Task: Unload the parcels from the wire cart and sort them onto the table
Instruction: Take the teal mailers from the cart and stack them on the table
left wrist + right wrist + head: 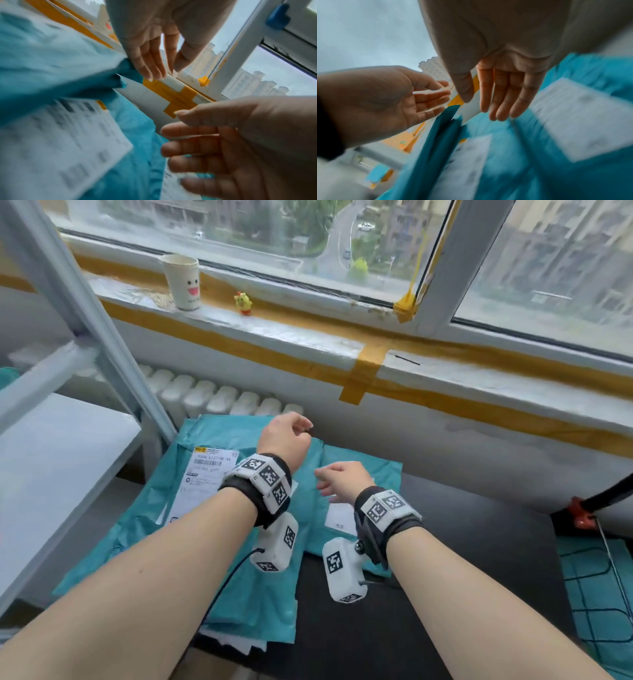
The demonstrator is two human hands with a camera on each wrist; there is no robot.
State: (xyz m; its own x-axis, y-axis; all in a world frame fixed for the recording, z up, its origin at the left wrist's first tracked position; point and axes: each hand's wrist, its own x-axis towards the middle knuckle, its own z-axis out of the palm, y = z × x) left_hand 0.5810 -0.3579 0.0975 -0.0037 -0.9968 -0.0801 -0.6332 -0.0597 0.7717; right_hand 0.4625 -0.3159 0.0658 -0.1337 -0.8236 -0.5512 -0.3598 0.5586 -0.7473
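Observation:
Teal plastic mailer parcels lie overlapping on the dark table. The large parcel on the left bears a white shipping label. A smaller parcel with a white label lies to its right. My left hand hovers over the far edge of the large parcel, fingers relaxed, holding nothing. My right hand hovers over the smaller parcel, also empty. In the left wrist view my left hand has straight fingers above the teal parcel. In the right wrist view my right hand is spread above a parcel.
The wire cart with teal parcels under its black grid stands at the lower right. A red clamp sits beside it. A white shelf frame rises on the left. A paper cup and a yellow toy stand on the sill above a radiator.

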